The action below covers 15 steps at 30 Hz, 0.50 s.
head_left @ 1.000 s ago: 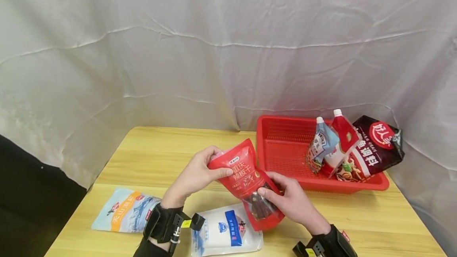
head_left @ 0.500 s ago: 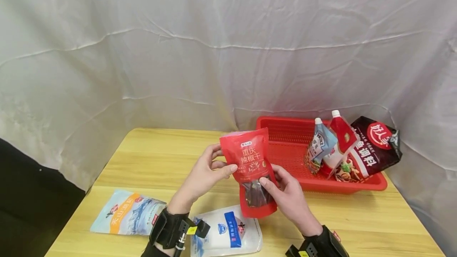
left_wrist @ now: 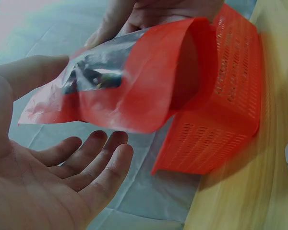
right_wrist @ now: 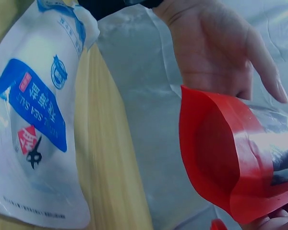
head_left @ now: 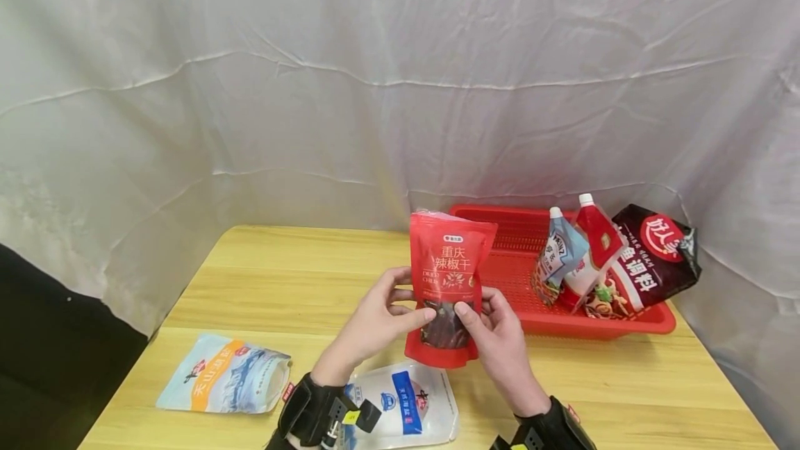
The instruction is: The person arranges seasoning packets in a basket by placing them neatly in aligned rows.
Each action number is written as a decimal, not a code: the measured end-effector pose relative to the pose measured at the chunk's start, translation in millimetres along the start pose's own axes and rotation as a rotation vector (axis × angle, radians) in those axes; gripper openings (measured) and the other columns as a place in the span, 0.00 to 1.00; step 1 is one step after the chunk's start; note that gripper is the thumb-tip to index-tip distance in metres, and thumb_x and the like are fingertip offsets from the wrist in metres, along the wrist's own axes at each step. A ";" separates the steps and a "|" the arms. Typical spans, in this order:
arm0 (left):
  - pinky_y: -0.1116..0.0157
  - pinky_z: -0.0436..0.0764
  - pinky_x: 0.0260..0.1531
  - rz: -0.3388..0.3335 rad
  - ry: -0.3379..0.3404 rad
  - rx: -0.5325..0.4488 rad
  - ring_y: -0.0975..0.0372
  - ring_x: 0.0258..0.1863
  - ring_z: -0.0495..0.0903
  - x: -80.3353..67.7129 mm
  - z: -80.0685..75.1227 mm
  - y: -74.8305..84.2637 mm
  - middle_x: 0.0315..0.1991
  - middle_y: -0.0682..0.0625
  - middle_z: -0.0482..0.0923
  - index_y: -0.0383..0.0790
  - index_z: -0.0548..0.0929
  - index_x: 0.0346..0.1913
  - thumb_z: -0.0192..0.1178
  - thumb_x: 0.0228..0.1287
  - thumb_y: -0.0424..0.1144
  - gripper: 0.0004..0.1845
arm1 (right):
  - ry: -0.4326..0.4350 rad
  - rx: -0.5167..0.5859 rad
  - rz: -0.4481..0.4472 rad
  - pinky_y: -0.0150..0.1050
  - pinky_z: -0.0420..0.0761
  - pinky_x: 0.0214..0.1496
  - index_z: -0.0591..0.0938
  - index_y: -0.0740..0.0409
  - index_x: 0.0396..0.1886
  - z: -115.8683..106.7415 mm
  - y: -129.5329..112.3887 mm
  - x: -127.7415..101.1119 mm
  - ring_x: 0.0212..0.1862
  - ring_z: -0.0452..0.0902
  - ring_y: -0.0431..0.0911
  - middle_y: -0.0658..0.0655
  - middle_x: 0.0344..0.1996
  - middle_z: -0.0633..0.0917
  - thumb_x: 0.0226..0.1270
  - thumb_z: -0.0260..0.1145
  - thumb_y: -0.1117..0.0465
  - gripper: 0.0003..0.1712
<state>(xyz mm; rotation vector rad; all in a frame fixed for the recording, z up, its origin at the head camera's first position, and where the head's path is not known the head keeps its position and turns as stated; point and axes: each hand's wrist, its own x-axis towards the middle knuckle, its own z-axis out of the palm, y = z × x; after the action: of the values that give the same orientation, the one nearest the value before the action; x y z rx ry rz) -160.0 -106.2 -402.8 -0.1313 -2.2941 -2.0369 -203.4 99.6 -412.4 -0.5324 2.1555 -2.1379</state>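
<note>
A red pouch of dried chilies [head_left: 453, 255] with a clear window stands upright, raised over the table. My left hand [head_left: 379, 318] holds its left side, thumb on the window; in the left wrist view the left fingers [left_wrist: 103, 158] are loosely bent beneath it. My right hand [head_left: 503, 346] grips the right lower side, thumb on the front and fingers behind. The pouch's bottom fold [right_wrist: 216, 153] faces the right wrist camera. Below the hands, a white bag of sea salt [head_left: 406, 405] lies on the table. A blue and orange salt bag [head_left: 221, 373] lies at the left.
A red plastic basket [head_left: 625, 328] stands at the back right. Inside it lean a light-blue Heinz spout pouch [head_left: 557, 252], a red spout pouch [head_left: 600, 238] and a black seasoning bag [head_left: 656, 248]. A grey curtain [head_left: 375, 89] hangs behind the wooden table [head_left: 281, 262].
The chili pouch has turned from tilted to upright, its top swinging right. My left hand has slid from its upper left corner down to the side by the window.
</note>
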 end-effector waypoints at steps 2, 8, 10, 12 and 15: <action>0.53 0.85 0.55 -0.001 -0.013 0.022 0.50 0.58 0.82 -0.2 2.0 -1.1 0.65 0.43 0.76 0.40 0.67 0.74 0.73 0.65 0.42 0.39 | 0.012 0.028 -0.013 0.31 0.86 0.47 0.72 0.72 0.58 1.6 1.9 -0.2 0.42 0.83 0.41 0.56 0.44 0.81 0.74 0.65 0.71 0.18; 0.52 0.86 0.51 -0.001 -0.031 0.093 0.52 0.54 0.81 -1.0 6.7 -4.4 0.62 0.43 0.75 0.38 0.69 0.72 0.74 0.63 0.42 0.37 | 0.045 0.067 -0.033 0.32 0.86 0.46 0.71 0.72 0.57 6.2 5.8 -0.5 0.43 0.84 0.40 0.55 0.45 0.82 0.74 0.64 0.72 0.16; 0.54 0.87 0.49 -0.001 -0.033 0.106 0.52 0.52 0.80 -1.2 7.8 -5.6 0.60 0.42 0.76 0.38 0.70 0.70 0.74 0.63 0.42 0.36 | 0.048 0.066 -0.021 0.32 0.86 0.47 0.71 0.71 0.57 7.6 6.3 -0.8 0.43 0.84 0.41 0.56 0.46 0.81 0.75 0.64 0.72 0.17; 0.55 0.87 0.47 0.002 -0.037 0.116 0.53 0.50 0.80 -1.3 8.7 -6.2 0.58 0.43 0.76 0.38 0.70 0.69 0.74 0.64 0.41 0.35 | 0.047 0.061 -0.007 0.32 0.86 0.48 0.70 0.72 0.57 8.6 6.4 -1.2 0.44 0.84 0.41 0.57 0.47 0.81 0.75 0.64 0.71 0.17; 0.56 0.87 0.45 -0.001 -0.042 0.141 0.54 0.49 0.80 -2.1 9.2 -6.5 0.55 0.44 0.77 0.39 0.71 0.68 0.74 0.64 0.42 0.33 | 0.048 0.050 0.014 0.33 0.86 0.49 0.71 0.71 0.58 9.3 6.2 -2.1 0.45 0.83 0.42 0.59 0.48 0.80 0.74 0.65 0.71 0.18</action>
<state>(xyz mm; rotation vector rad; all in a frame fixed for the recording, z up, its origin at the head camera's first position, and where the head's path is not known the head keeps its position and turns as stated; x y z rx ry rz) -158.6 -97.9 -410.5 -0.1671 -2.4536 -1.8824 -200.0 91.2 -419.2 -0.4655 2.1164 -2.2140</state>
